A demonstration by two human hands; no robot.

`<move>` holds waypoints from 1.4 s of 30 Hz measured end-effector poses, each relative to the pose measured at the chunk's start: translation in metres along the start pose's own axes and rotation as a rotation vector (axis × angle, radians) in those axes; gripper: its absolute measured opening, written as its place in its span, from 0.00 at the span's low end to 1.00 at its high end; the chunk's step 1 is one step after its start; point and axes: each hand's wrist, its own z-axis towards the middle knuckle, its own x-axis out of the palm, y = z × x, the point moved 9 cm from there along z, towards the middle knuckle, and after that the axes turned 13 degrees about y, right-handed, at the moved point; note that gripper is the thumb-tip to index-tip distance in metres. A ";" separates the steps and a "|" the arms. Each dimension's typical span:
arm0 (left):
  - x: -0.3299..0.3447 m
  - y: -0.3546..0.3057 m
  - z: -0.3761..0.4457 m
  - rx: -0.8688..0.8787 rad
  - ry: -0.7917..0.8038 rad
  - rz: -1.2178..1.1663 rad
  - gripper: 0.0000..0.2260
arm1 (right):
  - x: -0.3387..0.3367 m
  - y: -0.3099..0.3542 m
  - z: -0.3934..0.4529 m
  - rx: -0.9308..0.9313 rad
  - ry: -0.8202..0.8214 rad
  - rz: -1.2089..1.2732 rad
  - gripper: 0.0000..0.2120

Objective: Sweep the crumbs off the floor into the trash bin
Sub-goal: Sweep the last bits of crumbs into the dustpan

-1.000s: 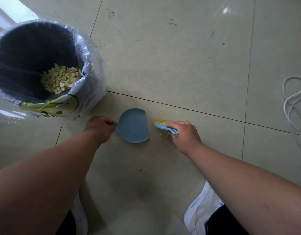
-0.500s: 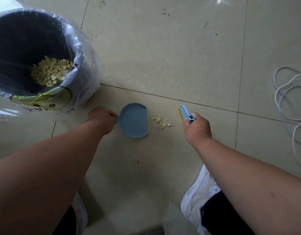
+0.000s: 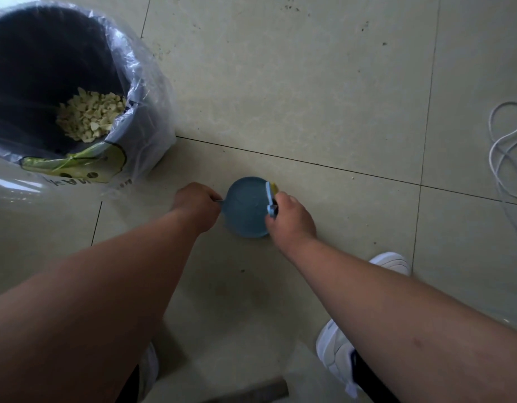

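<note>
On the beige tiled floor (image 3: 309, 97), a round blue plastic dustpan (image 3: 245, 209) lies flat, its short handle pointing left into the gripping left hand (image 3: 196, 205). At its right rim, the right hand (image 3: 292, 219) grips a small blue brush with yellow bristles (image 3: 271, 196), long axis running away from the person. Far left, the bag-lined dark trash bin (image 3: 24, 59) contains pale crumbs (image 3: 91, 114).

Looks like a home interior: glossy beige tile floor (image 3: 295, 91) w/ dark grout lines, small bag-lined trash bin (image 3: 141, 91), loose white cable (image 3: 504, 146) on floor, white sneakers (image 3: 336, 353).
</note>
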 end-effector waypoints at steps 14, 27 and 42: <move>0.008 0.025 -0.001 -0.056 0.006 -0.438 0.07 | -0.032 0.015 -0.006 -0.099 -0.137 0.147 0.01; -0.020 0.037 0.009 -0.008 -0.055 -0.316 0.05 | -0.146 -0.155 0.021 0.284 -0.352 0.100 0.02; -0.006 0.029 0.002 -0.028 -0.045 -0.152 0.06 | -0.018 -0.014 0.005 -0.040 -0.028 0.065 0.06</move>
